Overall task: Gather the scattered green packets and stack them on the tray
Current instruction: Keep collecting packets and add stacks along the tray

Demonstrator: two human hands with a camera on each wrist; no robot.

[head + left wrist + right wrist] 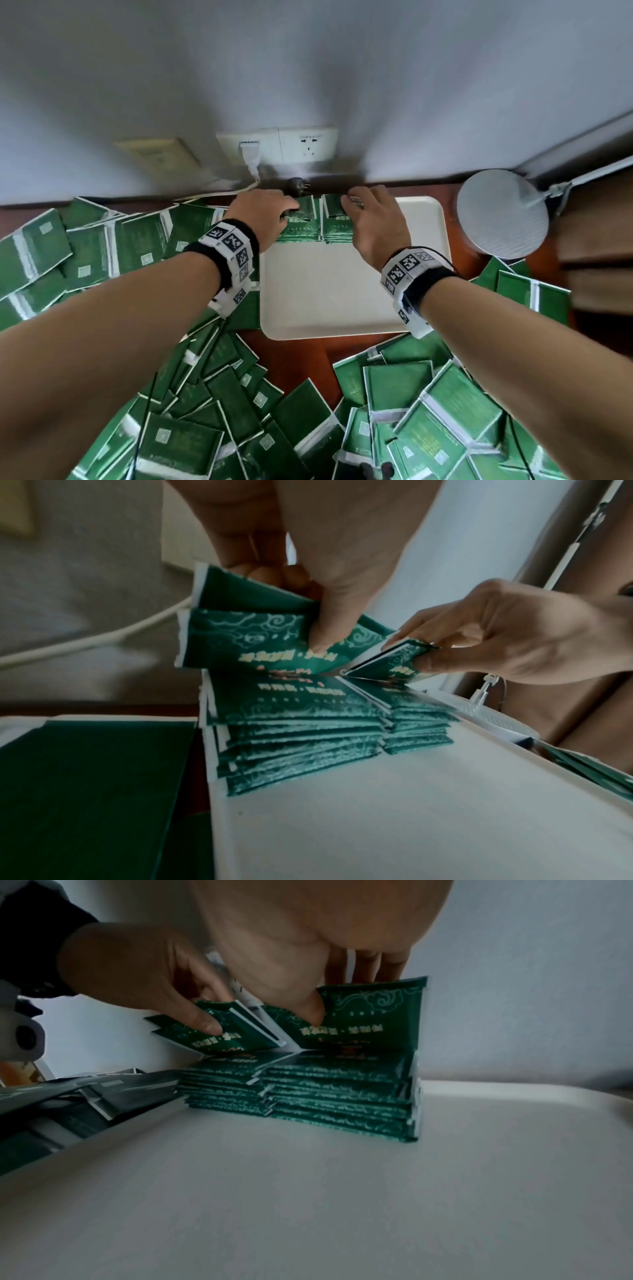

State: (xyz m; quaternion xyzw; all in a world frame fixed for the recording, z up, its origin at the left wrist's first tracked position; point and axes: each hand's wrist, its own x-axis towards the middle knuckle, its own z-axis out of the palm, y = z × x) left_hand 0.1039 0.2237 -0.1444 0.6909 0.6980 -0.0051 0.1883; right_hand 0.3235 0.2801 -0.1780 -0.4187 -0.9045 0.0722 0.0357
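Atop tray (342, 291) stacks (313, 233) — both hands (263, 216) pinching pkts (246, 642).

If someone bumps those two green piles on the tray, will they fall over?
Probably they would slide apart rather than topple: the two stacks are low, made of flat packets. Their edges already sit uneven, and the packets look glossy, so likely slippery. The packets pinched by the left hand bend, so they seem floppy.

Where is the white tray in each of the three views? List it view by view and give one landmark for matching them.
Head: the white tray lies at centre, between the two forearms, below the wall sockets.
Left wrist: the tray fills the lower right.
Right wrist: the tray fills the lower half.
Shared landmark: the two side-by-side stacks of green packets at the tray's far end.
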